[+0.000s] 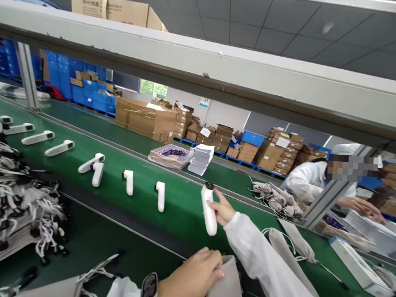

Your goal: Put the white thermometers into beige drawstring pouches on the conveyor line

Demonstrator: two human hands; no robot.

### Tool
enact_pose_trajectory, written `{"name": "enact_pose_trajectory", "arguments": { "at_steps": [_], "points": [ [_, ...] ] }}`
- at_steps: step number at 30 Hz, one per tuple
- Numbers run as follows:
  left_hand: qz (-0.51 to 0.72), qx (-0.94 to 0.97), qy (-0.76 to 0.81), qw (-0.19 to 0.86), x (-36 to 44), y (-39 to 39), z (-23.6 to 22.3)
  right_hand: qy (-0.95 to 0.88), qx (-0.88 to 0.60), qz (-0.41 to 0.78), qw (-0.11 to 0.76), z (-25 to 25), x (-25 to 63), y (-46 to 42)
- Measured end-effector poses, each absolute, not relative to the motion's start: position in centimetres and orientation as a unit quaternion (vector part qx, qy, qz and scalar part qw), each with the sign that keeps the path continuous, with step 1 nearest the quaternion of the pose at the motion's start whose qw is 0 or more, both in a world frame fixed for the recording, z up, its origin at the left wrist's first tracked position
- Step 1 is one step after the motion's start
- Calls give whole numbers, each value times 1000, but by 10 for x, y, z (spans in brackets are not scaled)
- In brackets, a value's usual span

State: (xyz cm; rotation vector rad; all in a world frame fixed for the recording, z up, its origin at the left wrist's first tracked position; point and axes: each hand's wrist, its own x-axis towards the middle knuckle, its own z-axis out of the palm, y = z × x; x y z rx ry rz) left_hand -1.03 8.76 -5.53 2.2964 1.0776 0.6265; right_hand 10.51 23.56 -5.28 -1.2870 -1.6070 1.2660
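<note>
My right hand (223, 209) has its thumb and fingers closed on the side of a white handheld device (209, 216) with a black tip, tilted over the green belt. The device's exact kind is unclear; its shape resembles a forehead thermometer. Nearer to me, my left hand (191, 276) has its fingers curled over the edge of a grey fabric pouch (227, 290), and a watch (149, 287) sits on that wrist. Part of the pouch is hidden by the hand. Similar white devices (160, 196) lie spaced along the belt to the left.
A heap of grey pouches with white cords (12, 198) fills the left side. Filled pouches (289, 252) and a white box (360, 267) lie right. Paper stacks (200, 159) stand beyond the belt (182, 211). A shelf beam (204, 66) crosses overhead; a co-worker (305, 180) works opposite.
</note>
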Motion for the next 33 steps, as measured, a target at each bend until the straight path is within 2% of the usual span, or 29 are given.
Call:
{"name": "enact_pose_trajectory", "arguments": {
  "at_steps": [2,3,6,10,14,16,19,21,23,25,27,29,31,33],
  "points": [
    [270,834,374,303,-11,88,-54,-540,-382,597,454,-30,134,209],
    [282,828,363,319,-11,88,-54,-514,-338,628,477,-19,145,195],
    [296,817,342,358,-11,88,-54,-505,-310,658,465,-1,163,164],
    [317,799,347,374,-9,84,-51,-555,-344,645,396,-12,165,149],
    [375,768,385,347,-9,84,-51,-716,-353,553,237,-38,158,134],
    [386,756,405,340,-10,87,-51,-761,-365,495,206,-45,154,122],
    [379,737,451,332,-16,88,-44,-796,-412,328,298,-47,162,113],
    [328,728,480,364,-23,85,-33,-779,-461,205,372,-46,180,119],
    [235,727,458,455,-28,79,-19,-751,-500,121,414,-45,202,130],
    [182,700,404,560,-31,71,-5,-720,-529,90,441,-44,219,138],
    [225,658,367,618,-30,63,2,-693,-535,146,461,-45,221,132],
    [308,628,347,625,-25,58,3,-688,-482,302,451,-49,204,112],
    [362,635,320,603,-18,53,0,-681,-364,491,404,-55,173,84],
    [369,667,302,572,-11,49,-6,-642,-292,598,382,-59,146,61]
  ]
}}
